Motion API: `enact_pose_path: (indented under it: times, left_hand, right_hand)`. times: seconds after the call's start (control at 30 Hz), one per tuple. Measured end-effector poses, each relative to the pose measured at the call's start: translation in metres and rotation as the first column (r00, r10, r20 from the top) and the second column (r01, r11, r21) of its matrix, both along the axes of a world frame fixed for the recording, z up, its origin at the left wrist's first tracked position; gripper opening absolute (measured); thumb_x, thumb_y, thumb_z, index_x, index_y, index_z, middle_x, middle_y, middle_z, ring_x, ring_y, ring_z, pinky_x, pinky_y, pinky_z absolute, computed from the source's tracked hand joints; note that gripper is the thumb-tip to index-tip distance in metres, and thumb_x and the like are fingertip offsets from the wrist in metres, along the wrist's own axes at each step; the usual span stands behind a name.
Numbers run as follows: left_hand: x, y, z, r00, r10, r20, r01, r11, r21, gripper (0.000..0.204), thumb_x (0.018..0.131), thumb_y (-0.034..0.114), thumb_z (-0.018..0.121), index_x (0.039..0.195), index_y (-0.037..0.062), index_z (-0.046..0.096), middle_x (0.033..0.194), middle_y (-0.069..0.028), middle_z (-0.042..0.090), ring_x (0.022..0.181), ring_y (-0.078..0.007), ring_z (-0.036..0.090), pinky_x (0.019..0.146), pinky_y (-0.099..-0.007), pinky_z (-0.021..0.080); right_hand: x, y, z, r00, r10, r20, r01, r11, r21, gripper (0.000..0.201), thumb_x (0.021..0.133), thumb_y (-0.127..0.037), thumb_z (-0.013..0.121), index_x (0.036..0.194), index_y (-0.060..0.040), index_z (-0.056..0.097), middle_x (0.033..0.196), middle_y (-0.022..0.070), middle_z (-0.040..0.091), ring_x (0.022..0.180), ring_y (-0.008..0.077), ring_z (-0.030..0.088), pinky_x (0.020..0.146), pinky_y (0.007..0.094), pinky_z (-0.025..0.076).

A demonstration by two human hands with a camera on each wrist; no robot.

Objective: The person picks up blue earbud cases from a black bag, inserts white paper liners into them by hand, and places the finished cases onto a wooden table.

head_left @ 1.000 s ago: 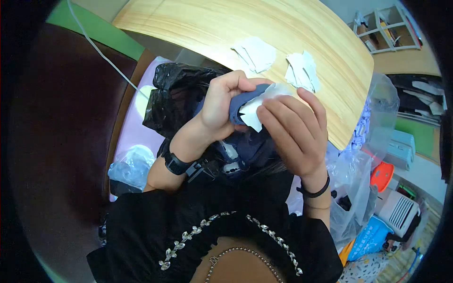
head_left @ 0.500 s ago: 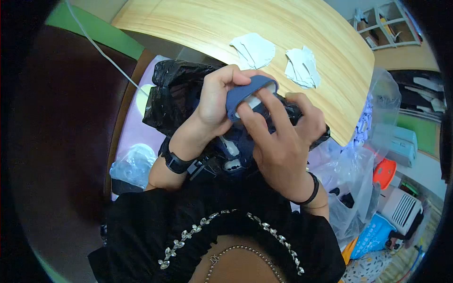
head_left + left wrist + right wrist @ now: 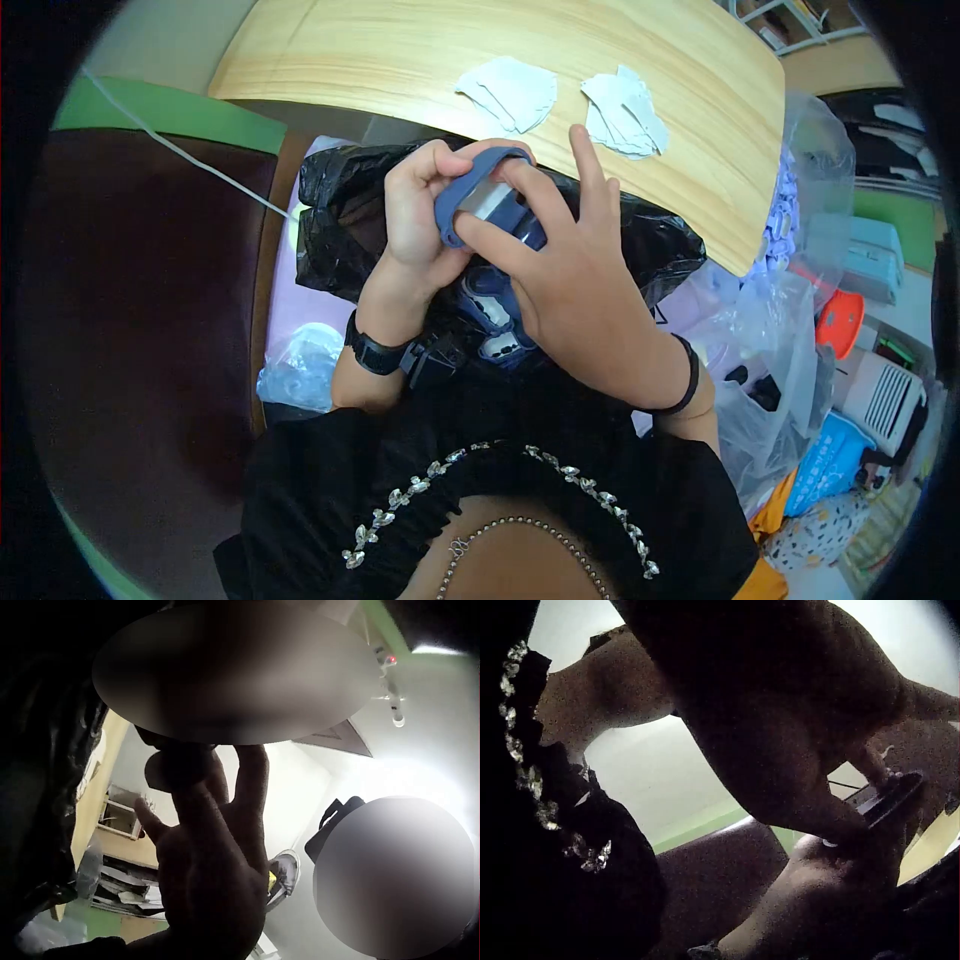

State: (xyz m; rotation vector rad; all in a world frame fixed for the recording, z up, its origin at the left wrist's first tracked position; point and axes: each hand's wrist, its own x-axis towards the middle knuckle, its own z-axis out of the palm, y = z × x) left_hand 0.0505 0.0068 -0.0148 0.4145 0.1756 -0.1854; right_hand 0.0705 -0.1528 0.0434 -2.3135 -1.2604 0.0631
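Note:
A dark blue, curved, slipper-like piece (image 3: pixel 455 200) is held up over the lap, its opening facing right in the head view. My left hand (image 3: pixel 412 225) grips it from the left, thumb over the upper edge. Inside the opening shows a white card (image 3: pixel 490 203). My right hand (image 3: pixel 590 285) reaches in from the right, thumb and index finger pressing at the card, other fingers raised. More blue pieces (image 3: pixel 492 312) with white inserts lie below, in a black plastic bag (image 3: pixel 655 240). In the left wrist view the right hand (image 3: pixel 214 859) is a dark silhouette.
Two small stacks of white cards, one left (image 3: pixel 512 95) and one right (image 3: pixel 627 115), lie on the wooden table (image 3: pixel 400 50). Clear plastic bags (image 3: pixel 750 325) stand to the right. A brown seat (image 3: pixel 150 300) is at the left.
The white card, earlier out in front of the blue piece in the right fingers, now sits inside its opening. The right thumb and index finger have moved left into that opening.

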Motion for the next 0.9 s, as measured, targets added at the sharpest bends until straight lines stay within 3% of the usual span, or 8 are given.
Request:
enact_pose_path:
  times: [0.17,0.27,0.37,0.4,0.5,0.67,0.8,0.9]
  left_hand:
    - [0.000,0.000,0.005,0.998,0.008,-0.067,-0.003,0.997,0.071,0.049,0.078,0.025,0.033,0.106,-0.0087,0.056,0.098,-0.0177,0.062,0.090,-0.0233,0.060,0.085,-0.0329,0.047]
    - [-0.010,0.000,0.022,0.990,-0.142,0.020,0.116,0.871,0.478,0.050,0.077,0.028,0.036,0.105,-0.0078,0.056,0.097,-0.0157,0.062,0.090,-0.0210,0.059,0.082,-0.0302,0.046]
    - [-0.023,-0.008,0.031,0.933,-0.360,-0.031,0.086,0.137,0.987,0.038,0.076,0.019,0.053,0.109,0.0004,0.057,0.081,-0.0131,0.064,0.075,-0.0238,0.063,0.069,-0.0337,0.048]
    - [-0.026,-0.015,0.045,0.918,-0.369,-0.143,0.110,-0.108,0.988,0.036,0.078,0.019,0.059,0.110,0.0024,0.058,0.074,-0.0133,0.064,0.067,-0.0263,0.064,0.064,-0.0357,0.050]
    - [-0.022,-0.014,0.068,0.967,-0.198,0.157,-0.221,-0.355,0.908,0.042,0.080,0.021,0.069,0.117,0.0047,0.056,0.063,-0.0078,0.060,0.047,-0.0174,0.054,0.051,-0.0277,0.044]
    - [0.082,0.063,0.105,0.962,-0.142,0.234,-0.270,-0.637,0.722,0.040,0.082,0.035,0.067,0.105,0.0023,0.062,0.060,-0.0102,0.062,0.050,-0.0175,0.059,0.051,-0.0282,0.045]
    - [0.226,0.154,0.046,0.993,-0.110,0.051,-0.120,-0.816,0.565,0.069,0.078,0.053,0.064,0.119,-0.0020,0.055,0.098,-0.0252,0.064,0.092,-0.0321,0.064,0.080,-0.0378,0.050]
    - [0.298,0.192,-0.028,0.874,-0.132,0.468,-0.306,-0.897,0.318,0.061,0.080,0.049,0.061,0.117,-0.0001,0.057,0.107,-0.0214,0.063,0.095,-0.0383,0.061,0.083,-0.0389,0.047]
  right_hand:
    - [0.013,-0.006,0.000,0.984,0.148,-0.096,-0.140,0.986,0.093,0.047,0.069,0.005,0.062,0.111,-0.0174,0.062,0.123,0.0138,0.048,0.125,0.0452,0.033,0.097,0.0503,0.037]
    - [0.031,-0.031,0.005,0.937,0.148,-0.316,-0.041,0.947,0.319,0.036,0.072,0.001,0.065,0.106,-0.0110,0.064,0.108,0.0120,0.058,0.107,0.0333,0.053,0.087,0.0420,0.046]
    - [0.071,-0.054,0.002,0.959,-0.254,-0.129,0.284,0.889,0.361,0.014,0.078,-0.006,0.066,0.092,-0.0033,0.066,0.084,0.0108,0.065,0.079,0.0197,0.064,0.073,0.0302,0.050]
    - [0.092,-0.059,-0.009,0.922,-0.374,-0.102,0.385,0.857,0.342,0.015,0.078,-0.009,0.067,0.091,-0.0025,0.066,0.083,0.0114,0.065,0.075,0.0208,0.063,0.070,0.0317,0.049]
    - [0.134,-0.071,-0.041,0.885,-0.447,-0.126,0.464,0.863,0.201,0.025,0.073,-0.016,0.072,0.092,-0.0011,0.066,0.082,0.0148,0.064,0.073,0.0240,0.062,0.069,0.0336,0.049]
    - [0.157,-0.070,-0.070,0.881,-0.431,-0.196,0.457,0.883,0.108,0.026,0.074,-0.018,0.071,0.089,0.0014,0.067,0.084,0.0178,0.064,0.075,0.0286,0.062,0.069,0.0348,0.050]
    - [0.149,-0.071,-0.063,0.897,-0.402,-0.181,0.425,0.898,0.110,0.024,0.079,-0.017,0.066,0.092,0.0023,0.067,0.084,0.0185,0.064,0.076,0.0292,0.063,0.069,0.0348,0.050]
    - [0.147,-0.069,-0.062,0.913,-0.408,-0.015,0.408,0.913,0.031,0.022,0.084,-0.017,0.061,0.095,0.0008,0.066,0.084,0.0175,0.064,0.074,0.0293,0.063,0.069,0.0351,0.050]
